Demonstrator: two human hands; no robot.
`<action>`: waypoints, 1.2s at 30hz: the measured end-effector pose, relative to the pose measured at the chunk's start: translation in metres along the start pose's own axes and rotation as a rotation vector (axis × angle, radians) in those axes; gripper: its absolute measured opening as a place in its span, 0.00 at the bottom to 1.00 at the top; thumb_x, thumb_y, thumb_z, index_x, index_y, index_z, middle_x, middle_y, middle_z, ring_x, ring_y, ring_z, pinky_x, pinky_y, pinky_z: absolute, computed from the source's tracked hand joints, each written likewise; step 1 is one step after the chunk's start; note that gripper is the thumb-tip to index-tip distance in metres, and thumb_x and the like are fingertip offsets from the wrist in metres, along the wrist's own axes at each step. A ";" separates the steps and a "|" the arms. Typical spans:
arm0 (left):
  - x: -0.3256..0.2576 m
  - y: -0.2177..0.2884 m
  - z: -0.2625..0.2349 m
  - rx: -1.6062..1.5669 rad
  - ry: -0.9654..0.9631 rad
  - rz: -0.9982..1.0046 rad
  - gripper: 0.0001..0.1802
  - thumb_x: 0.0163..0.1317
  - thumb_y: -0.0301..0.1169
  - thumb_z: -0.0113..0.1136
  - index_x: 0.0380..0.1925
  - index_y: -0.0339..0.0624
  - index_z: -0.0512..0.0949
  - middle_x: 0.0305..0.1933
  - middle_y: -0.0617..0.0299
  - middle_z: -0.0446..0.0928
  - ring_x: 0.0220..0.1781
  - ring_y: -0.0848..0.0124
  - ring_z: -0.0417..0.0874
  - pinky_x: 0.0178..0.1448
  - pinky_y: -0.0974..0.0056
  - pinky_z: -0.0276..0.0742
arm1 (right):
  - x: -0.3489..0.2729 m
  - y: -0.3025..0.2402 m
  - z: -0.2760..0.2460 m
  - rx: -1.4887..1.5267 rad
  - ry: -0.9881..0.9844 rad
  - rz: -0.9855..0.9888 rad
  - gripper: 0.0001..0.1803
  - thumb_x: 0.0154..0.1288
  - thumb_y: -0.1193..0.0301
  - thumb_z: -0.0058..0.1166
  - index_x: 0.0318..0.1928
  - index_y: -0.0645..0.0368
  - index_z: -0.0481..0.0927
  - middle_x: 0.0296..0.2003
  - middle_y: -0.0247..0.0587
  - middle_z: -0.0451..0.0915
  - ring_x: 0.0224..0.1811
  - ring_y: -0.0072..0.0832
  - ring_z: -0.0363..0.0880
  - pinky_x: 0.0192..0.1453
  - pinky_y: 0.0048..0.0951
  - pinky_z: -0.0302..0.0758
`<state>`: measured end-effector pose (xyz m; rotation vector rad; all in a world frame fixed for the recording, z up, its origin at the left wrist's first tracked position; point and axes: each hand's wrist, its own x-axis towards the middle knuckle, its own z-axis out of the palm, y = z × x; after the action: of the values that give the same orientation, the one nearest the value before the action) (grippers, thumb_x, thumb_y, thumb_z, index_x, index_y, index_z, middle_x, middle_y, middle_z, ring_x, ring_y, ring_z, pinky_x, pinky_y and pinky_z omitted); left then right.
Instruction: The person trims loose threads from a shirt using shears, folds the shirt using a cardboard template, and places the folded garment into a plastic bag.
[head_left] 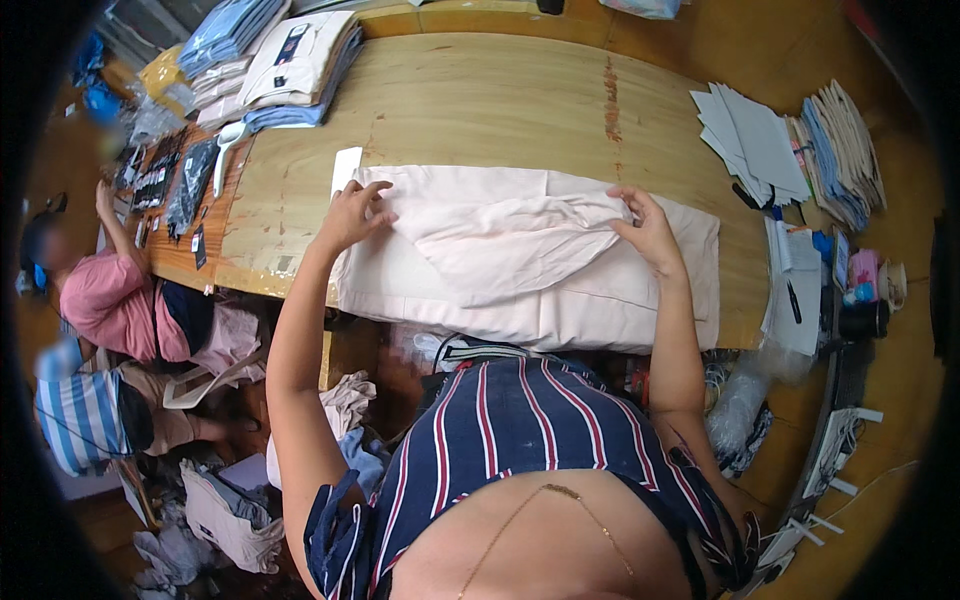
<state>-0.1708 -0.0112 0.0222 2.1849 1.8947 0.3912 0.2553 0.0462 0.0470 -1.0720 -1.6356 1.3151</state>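
Observation:
A pale pink garment [430, 307] lies folded lengthwise across the table in front of me, its upper layer bunched and creased in the middle. At its left end my left hand [355, 214] rests with thumb and fingers apart on the cloth. Just beside that hand, a white card [346, 172] pokes out from under the garment's upper left corner. Toward the other end, my right hand [648, 232] has its thumb and fingers round a gathered edge of the upper layer. Its fingertips are partly hidden in the folds.
Stacked folded garments [296, 65] stand at the far left, by a white handheld tool [229, 150]. White sheets [755, 140] and more folded clothes [845, 150] lie at the right, above a notebook with a pen [795, 290]. Two people sit at the left; one wears a pink top [112, 305].

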 end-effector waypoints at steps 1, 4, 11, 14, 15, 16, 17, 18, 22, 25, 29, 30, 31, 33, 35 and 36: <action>0.009 0.000 0.003 0.061 0.028 0.008 0.28 0.43 0.39 0.63 0.47 0.51 0.70 0.35 0.62 0.76 0.42 0.63 0.71 0.48 0.59 0.64 | -0.004 0.023 -0.010 0.015 0.044 0.034 0.19 0.47 0.84 0.51 0.43 0.61 0.71 0.40 0.33 0.72 0.44 0.20 0.69 0.45 0.16 0.64; 0.025 0.011 0.012 0.135 0.036 -0.028 0.23 0.46 0.42 0.60 0.44 0.49 0.71 0.29 0.63 0.77 0.42 0.63 0.71 0.48 0.58 0.62 | -0.013 0.051 -0.023 0.163 0.224 0.056 0.18 0.48 0.85 0.50 0.42 0.61 0.71 0.35 0.27 0.71 0.37 0.13 0.68 0.41 0.12 0.62; 0.004 0.051 0.040 0.172 0.367 -0.174 0.29 0.53 0.46 0.51 0.55 0.50 0.62 0.60 0.57 0.57 0.61 0.57 0.57 0.58 0.49 0.53 | -0.040 0.059 -0.051 -1.135 0.477 0.065 0.24 0.55 0.61 0.51 0.54 0.46 0.66 0.55 0.37 0.63 0.58 0.32 0.59 0.58 0.40 0.55; -0.016 0.046 0.066 0.311 0.142 -0.291 0.32 0.55 0.54 0.43 0.60 0.61 0.55 0.66 0.65 0.48 0.68 0.60 0.44 0.63 0.41 0.36 | -0.053 0.088 -0.072 -1.363 0.394 0.253 0.28 0.58 0.49 0.40 0.60 0.37 0.58 0.63 0.30 0.51 0.65 0.33 0.46 0.62 0.55 0.42; -0.015 0.042 0.070 0.287 0.074 -0.354 0.32 0.56 0.55 0.41 0.60 0.64 0.54 0.67 0.68 0.45 0.69 0.61 0.41 0.63 0.40 0.33 | -0.052 0.102 -0.086 -1.366 0.404 0.231 0.28 0.58 0.49 0.40 0.59 0.36 0.58 0.63 0.30 0.51 0.65 0.33 0.46 0.62 0.55 0.43; -0.011 0.041 0.070 0.268 0.063 -0.363 0.31 0.56 0.55 0.40 0.60 0.66 0.54 0.67 0.67 0.45 0.69 0.61 0.42 0.63 0.39 0.33 | -0.043 0.107 -0.096 -1.365 0.406 0.202 0.28 0.59 0.48 0.39 0.59 0.36 0.59 0.63 0.31 0.51 0.65 0.33 0.46 0.62 0.55 0.43; -0.008 0.042 0.070 0.267 0.072 -0.358 0.31 0.57 0.55 0.40 0.60 0.66 0.54 0.67 0.67 0.45 0.69 0.61 0.42 0.63 0.39 0.33 | -0.037 0.107 -0.099 -1.364 0.403 0.179 0.27 0.59 0.48 0.39 0.59 0.36 0.59 0.63 0.31 0.51 0.65 0.33 0.46 0.62 0.54 0.44; -0.001 0.042 0.071 0.266 0.081 -0.353 0.31 0.57 0.55 0.40 0.60 0.65 0.54 0.67 0.67 0.45 0.69 0.60 0.42 0.63 0.39 0.32 | -0.026 0.107 -0.104 -1.367 0.412 0.157 0.27 0.59 0.48 0.38 0.59 0.35 0.58 0.63 0.31 0.51 0.65 0.32 0.46 0.62 0.54 0.44; 0.020 0.048 0.065 0.360 0.156 -0.335 0.30 0.57 0.55 0.39 0.60 0.66 0.54 0.67 0.67 0.45 0.68 0.61 0.44 0.63 0.39 0.32 | 0.001 0.111 -0.123 -1.374 0.403 0.141 0.26 0.60 0.50 0.39 0.59 0.36 0.59 0.62 0.31 0.53 0.65 0.33 0.47 0.62 0.53 0.44; -0.031 -0.001 0.075 0.587 0.356 -0.280 0.27 0.56 0.43 0.49 0.56 0.51 0.62 0.61 0.51 0.57 0.66 0.60 0.50 0.63 0.42 0.38 | -0.026 0.086 -0.126 -1.379 0.431 0.221 0.25 0.58 0.57 0.44 0.57 0.40 0.61 0.61 0.37 0.55 0.64 0.34 0.50 0.61 0.52 0.47; -0.146 -0.016 0.071 0.093 0.825 -0.987 0.21 0.50 0.25 0.50 0.45 0.27 0.65 0.47 0.46 0.69 0.47 0.56 0.70 0.51 0.57 0.66 | -0.154 0.083 -0.135 -1.275 0.682 -0.044 0.31 0.48 0.76 0.47 0.56 0.45 0.61 0.56 0.46 0.60 0.60 0.40 0.56 0.59 0.52 0.49; -0.191 -0.043 0.109 0.056 0.878 -0.991 0.19 0.47 0.22 0.49 0.42 0.28 0.68 0.41 0.49 0.73 0.40 0.59 0.73 0.44 0.56 0.69 | -0.182 0.087 -0.124 -1.287 0.636 -0.148 0.31 0.46 0.75 0.48 0.55 0.44 0.62 0.56 0.45 0.60 0.59 0.42 0.56 0.59 0.53 0.48; -0.201 -0.034 0.129 -0.366 0.650 -1.089 0.23 0.46 0.20 0.51 0.46 0.30 0.65 0.44 0.51 0.71 0.42 0.62 0.73 0.45 0.60 0.69 | -0.206 0.098 -0.114 -1.310 0.610 -0.241 0.32 0.44 0.75 0.50 0.54 0.43 0.62 0.56 0.45 0.59 0.59 0.44 0.56 0.59 0.54 0.47; -0.203 -0.014 0.165 -1.011 0.112 -1.048 0.28 0.44 0.18 0.55 0.51 0.34 0.64 0.49 0.56 0.70 0.46 0.68 0.71 0.49 0.66 0.68 | -0.225 0.110 -0.093 -1.428 0.462 -0.195 0.31 0.44 0.72 0.53 0.53 0.42 0.62 0.56 0.45 0.58 0.59 0.44 0.55 0.58 0.55 0.46; -0.165 0.037 0.173 -0.996 -0.162 -0.793 0.26 0.49 0.25 0.59 0.50 0.31 0.65 0.49 0.57 0.70 0.48 0.67 0.70 0.52 0.67 0.64 | -0.228 0.128 -0.079 -1.492 0.502 -0.210 0.31 0.44 0.68 0.55 0.52 0.40 0.61 0.56 0.44 0.56 0.59 0.44 0.54 0.58 0.56 0.45; -0.149 0.056 0.172 -1.043 -0.246 -0.818 0.25 0.49 0.26 0.60 0.49 0.32 0.67 0.49 0.57 0.71 0.48 0.67 0.70 0.52 0.69 0.63 | -0.220 0.145 -0.076 -1.492 0.617 -0.260 0.31 0.45 0.66 0.57 0.51 0.40 0.60 0.56 0.43 0.56 0.60 0.43 0.54 0.58 0.56 0.45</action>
<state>-0.0793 -0.1653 -0.1285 0.7001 1.6641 0.6774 0.4248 -0.1168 -0.0950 -1.6879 -2.0082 -0.6487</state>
